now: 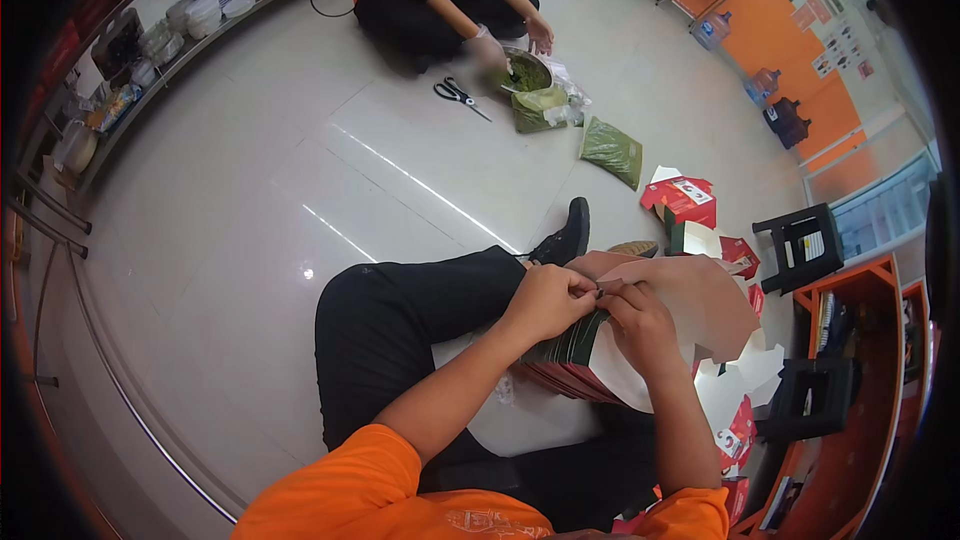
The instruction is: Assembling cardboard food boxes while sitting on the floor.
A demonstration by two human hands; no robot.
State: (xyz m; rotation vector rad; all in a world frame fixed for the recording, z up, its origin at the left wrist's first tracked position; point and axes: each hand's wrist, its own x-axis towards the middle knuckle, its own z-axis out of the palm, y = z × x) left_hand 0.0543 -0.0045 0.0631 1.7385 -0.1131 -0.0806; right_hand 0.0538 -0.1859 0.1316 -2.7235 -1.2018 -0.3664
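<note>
Head view: the left hand (552,304) and right hand (640,324) pinch nearly closed, contents unclear, over a cardboard stack (620,372) placed close, likely for easy reach.

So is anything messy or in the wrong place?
Maybe: black-handled scissors lie loose on the floor, where someone could step on them. Red cartons also sit untidily at different angles, right of the person's right hand.
</note>
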